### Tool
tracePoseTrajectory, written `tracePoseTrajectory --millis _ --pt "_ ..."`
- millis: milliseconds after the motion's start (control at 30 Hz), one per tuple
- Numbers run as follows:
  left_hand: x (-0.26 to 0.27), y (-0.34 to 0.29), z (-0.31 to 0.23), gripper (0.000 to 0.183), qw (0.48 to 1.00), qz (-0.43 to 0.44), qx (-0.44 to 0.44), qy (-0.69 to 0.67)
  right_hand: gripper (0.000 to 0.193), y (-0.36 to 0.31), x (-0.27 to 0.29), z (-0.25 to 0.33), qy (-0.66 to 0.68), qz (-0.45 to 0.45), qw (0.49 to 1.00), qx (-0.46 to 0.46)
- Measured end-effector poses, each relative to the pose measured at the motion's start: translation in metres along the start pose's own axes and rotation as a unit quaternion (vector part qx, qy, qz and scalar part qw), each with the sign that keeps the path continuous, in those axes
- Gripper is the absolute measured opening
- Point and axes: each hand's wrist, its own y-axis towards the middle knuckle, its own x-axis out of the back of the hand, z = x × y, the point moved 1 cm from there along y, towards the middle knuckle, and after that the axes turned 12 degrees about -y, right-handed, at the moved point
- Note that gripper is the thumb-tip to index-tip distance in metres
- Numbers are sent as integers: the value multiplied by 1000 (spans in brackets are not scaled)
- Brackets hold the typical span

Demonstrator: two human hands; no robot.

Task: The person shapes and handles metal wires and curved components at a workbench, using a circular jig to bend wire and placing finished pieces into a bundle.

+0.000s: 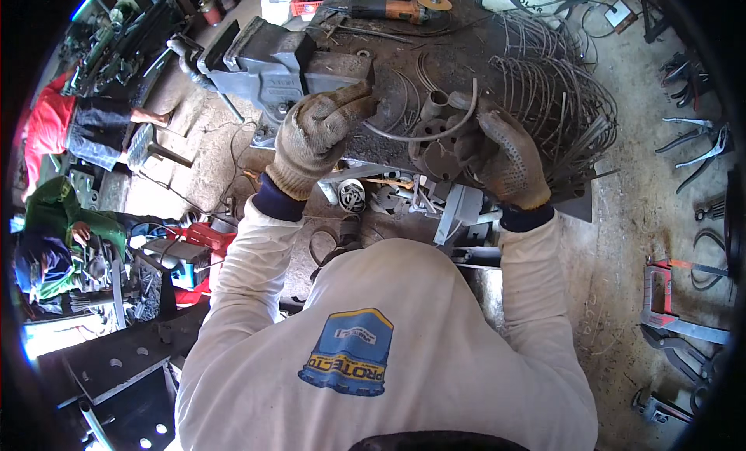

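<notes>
A thin curved metal rod point(412, 139) is between the two hands, bent like a wide bow whose middle hangs lower than its ends. The hands are apart from each other, and both wear dirty knitted gloves. The right hand point(505, 152) is closed on the rod near one end, and this end points upward past the fingers. The left hand point(320, 128) has its fingers bent together, close at the other end; I cannot tell if they grip it, because the contact is hidden.

Just beside the right hand, on its inner side, there is a round metal fixture point(440, 162) with a short pipe point(435, 104) near it. These are on the dark workbench point(385, 152), which is under both hands. Beyond the left hand is a grey bench vise point(272, 70). Farther ahead, between the hands, lies an orange and black angle grinder point(388, 11). Beyond the right hand rests a heap of wire coils point(556, 86). Well to the right of the right hand are pliers point(703, 152) and a red-framed hacksaw point(660, 296). Far left of the left hand is a person in red point(50, 128).
</notes>
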Motion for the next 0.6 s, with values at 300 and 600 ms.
tracePoseTrajectory --millis 300,600 --pt "-39 -13 -3 51 960 -153 191 -140 27 -26 -5 -25 -94 -139 986 15" --pt "-58 -57 -22 32 907 -33 368 -202 21 -64 25 -84 -37 -183 982 -23"
